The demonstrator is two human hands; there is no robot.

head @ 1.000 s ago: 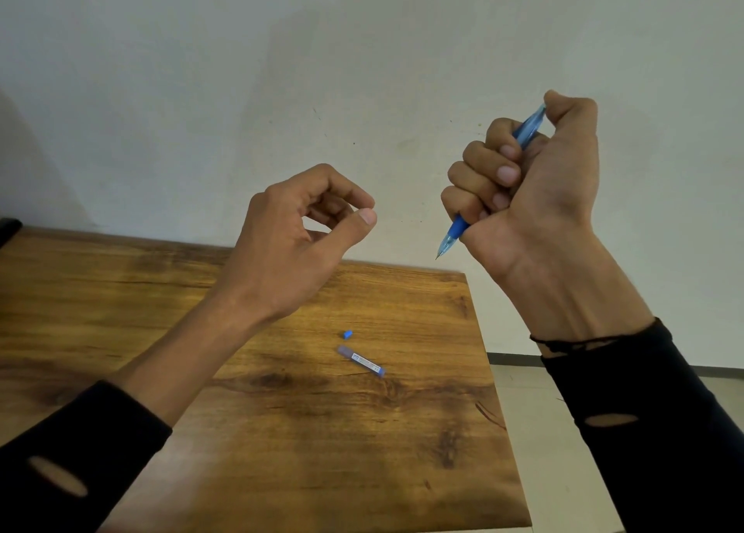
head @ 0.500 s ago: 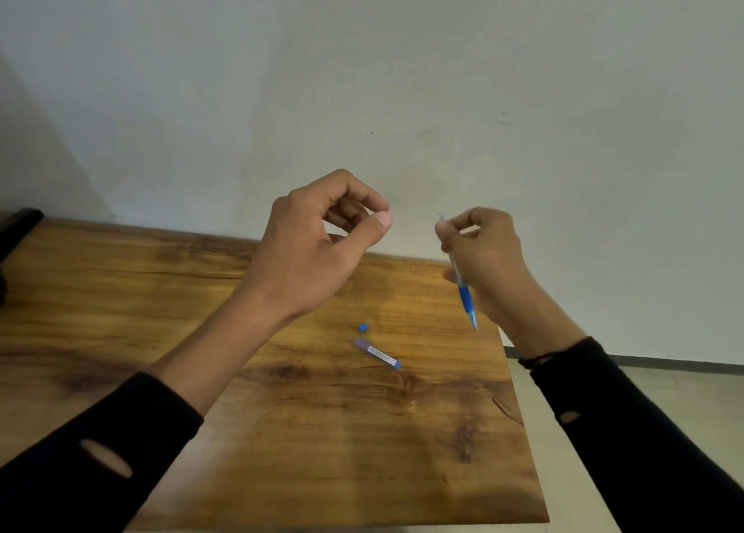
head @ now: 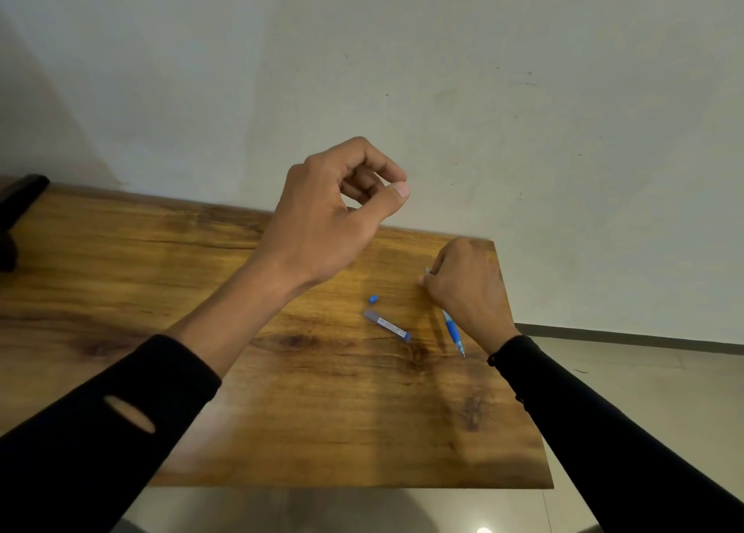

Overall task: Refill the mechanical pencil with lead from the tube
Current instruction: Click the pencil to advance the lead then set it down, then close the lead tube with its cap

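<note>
My right hand (head: 467,287) is low over the right side of the wooden table (head: 241,391), shut on the blue mechanical pencil (head: 453,329). The pencil slants toward me, its tip at or just above the wood. The clear lead tube (head: 386,325) lies flat to the left of the pencil. A small blue cap (head: 373,299) lies just beyond the tube. My left hand (head: 326,218) is raised above the table's far edge. Its thumb and forefinger are pinched together, and nothing is visible between them.
A black object (head: 16,210) sits at the far left edge of the table. A plain wall stands right behind the table. Tiled floor (head: 628,391) lies past the table's right and near edges.
My right hand has dropped from up by the wall down to the table, turning the pencil so its tip points toward me. My left hand has kept its pinch and barely moved.
</note>
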